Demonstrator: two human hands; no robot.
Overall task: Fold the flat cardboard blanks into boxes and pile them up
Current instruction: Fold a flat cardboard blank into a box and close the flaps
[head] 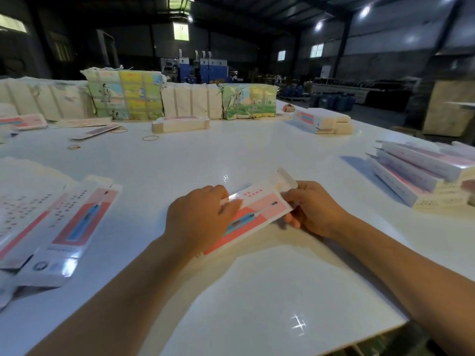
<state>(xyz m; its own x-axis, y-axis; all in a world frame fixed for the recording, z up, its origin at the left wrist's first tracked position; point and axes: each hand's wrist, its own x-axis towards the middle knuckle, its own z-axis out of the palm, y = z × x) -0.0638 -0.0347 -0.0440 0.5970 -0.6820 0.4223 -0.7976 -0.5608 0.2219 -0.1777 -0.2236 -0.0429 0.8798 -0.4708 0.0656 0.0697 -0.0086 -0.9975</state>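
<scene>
Around the white table [257,150]: a spread of flat blanks [59,227] at the near left edge, printed sides up, fanned and overlapping. At the right edge, a pile of folded boxes [421,176], long and slim, stacked several high. Along the far edge, strapped bundles [128,96] of printed and plain card in a row, with a low bundle of blanks [180,124] lying just in front of them. Further right along the far side, another short stack of boxes [323,121]. Rubber bands [150,137] loose on the table toward the far left. Nothing between the hands and the pile at the right but bare tabletop.

Held over the middle of the table, nearer the front edge: one blank [254,211], partly opened. White upper panel with small red marks, pink and coral lower panel with a blue toothbrush-like picture along it, pale end flap raised at the far tip. Glossy, with a glare streak near the left fingers.

Long axis diagonal: near end toward the front left of the table, flap end toward the far right.

Left hand [203,217] curled over the blank's near half, fingers pressing on the white panel. Right hand [313,209] gripping the far end, thumb on top beside the flap, fingers wrapped beneath.
</scene>
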